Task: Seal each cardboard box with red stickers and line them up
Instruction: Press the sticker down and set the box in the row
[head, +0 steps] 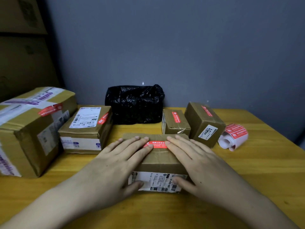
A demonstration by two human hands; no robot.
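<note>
Both hands' flat grip — left hand (115, 164), right hand (198, 164) — flanks red sticker (156, 144) atop box (158, 160).

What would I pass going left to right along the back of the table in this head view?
Large taped box → flat labelled box → black plastic bag → small box → upright box → sticker roll.

Brown cardboard boxes (158, 159) bear red stickers (156, 144); black bag (134, 104), yellow wooden table (264, 171), grey wall (181, 47).

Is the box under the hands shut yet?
Shut. The flaps of the cardboard box lie flat, a red sticker spans the seam, and the left hand and right hand press on top.
</note>
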